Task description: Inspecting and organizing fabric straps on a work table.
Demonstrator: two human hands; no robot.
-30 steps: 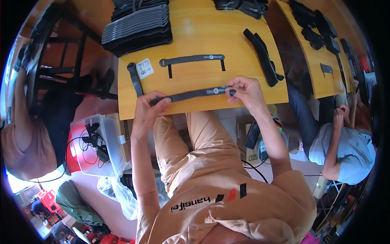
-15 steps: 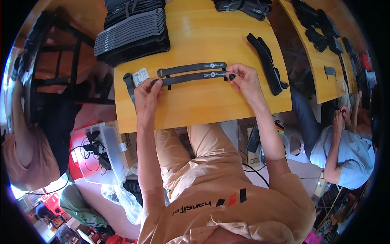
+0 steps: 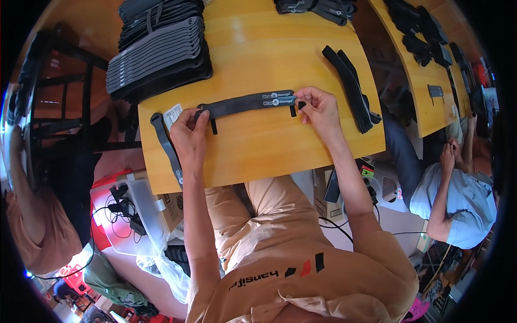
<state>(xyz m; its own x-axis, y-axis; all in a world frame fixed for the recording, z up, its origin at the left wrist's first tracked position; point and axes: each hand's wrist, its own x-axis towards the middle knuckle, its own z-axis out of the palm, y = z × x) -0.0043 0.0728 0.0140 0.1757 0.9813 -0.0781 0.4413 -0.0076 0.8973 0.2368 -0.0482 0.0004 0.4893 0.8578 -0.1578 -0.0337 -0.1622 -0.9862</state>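
A dark grey hook-and-loop strap (image 3: 237,110) with pale print near its right end is stretched level over the yellow table (image 3: 258,153). My left hand (image 3: 188,132) pinches its left end, and my right hand (image 3: 323,110) pinches its right end, where a small black piece shows at the fingertips. Directly behind it, and mostly overlapped by it, is a second printed strap (image 3: 277,95). Two short narrow black strips, a left one (image 3: 214,127) and a right one (image 3: 293,112), stick out from under the straps. Left of my left hand lies another strap (image 3: 166,141) with a looped end.
Stacks of grey and black straps (image 3: 156,59) fill the far left of the table. A black strap bundle (image 3: 353,89) lies at the right, more straps (image 3: 318,8) at the far edge. A white label (image 3: 173,114) is near my left hand. People sit on both sides.
The held strap has shifted back against the second strap and now overlaps it; before, a gap showed between them. Both hands keep their pinch. The whole view has shifted slightly.
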